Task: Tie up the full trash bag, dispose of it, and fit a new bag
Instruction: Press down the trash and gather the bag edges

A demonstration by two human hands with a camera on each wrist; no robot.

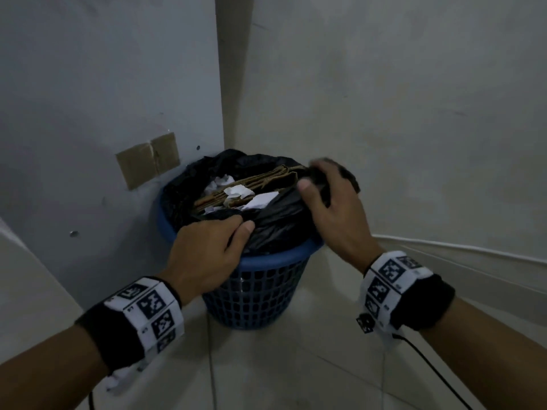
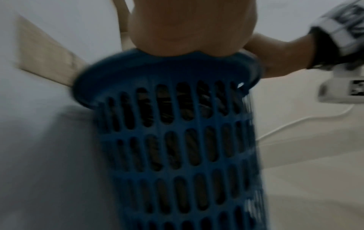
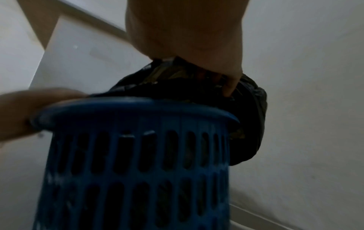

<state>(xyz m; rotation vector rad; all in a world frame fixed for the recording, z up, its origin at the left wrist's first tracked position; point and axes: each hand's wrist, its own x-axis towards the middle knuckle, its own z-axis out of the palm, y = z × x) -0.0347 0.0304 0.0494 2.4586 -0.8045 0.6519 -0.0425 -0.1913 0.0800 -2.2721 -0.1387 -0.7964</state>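
A blue slotted plastic bin [image 1: 260, 291] [image 2: 177, 140] [image 3: 138, 155] stands on the floor in a wall corner. A black trash bag [image 1: 275, 220] [image 3: 250, 112] lines it, full of folded cardboard [image 1: 254, 184] and crumpled white paper [image 1: 239, 192]. My left hand [image 1: 213, 250] pinches the bag's near edge between thumb and fingers, just above the rim. At the bin's right side my right hand [image 1: 328, 196] [image 3: 197, 46] grips a bunch of the bag film, fingers curled into it. In the left wrist view my left hand [image 2: 185, 31] hides the bag.
Grey walls [image 1: 88, 84] close in behind and to the left, a cream wall [image 1: 414, 113] on the right. A taped cardboard patch [image 1: 148, 164] sits on the left wall. A white cable [image 1: 473, 250] runs along the right skirting. Tiled floor [image 1: 296, 365] lies in front.
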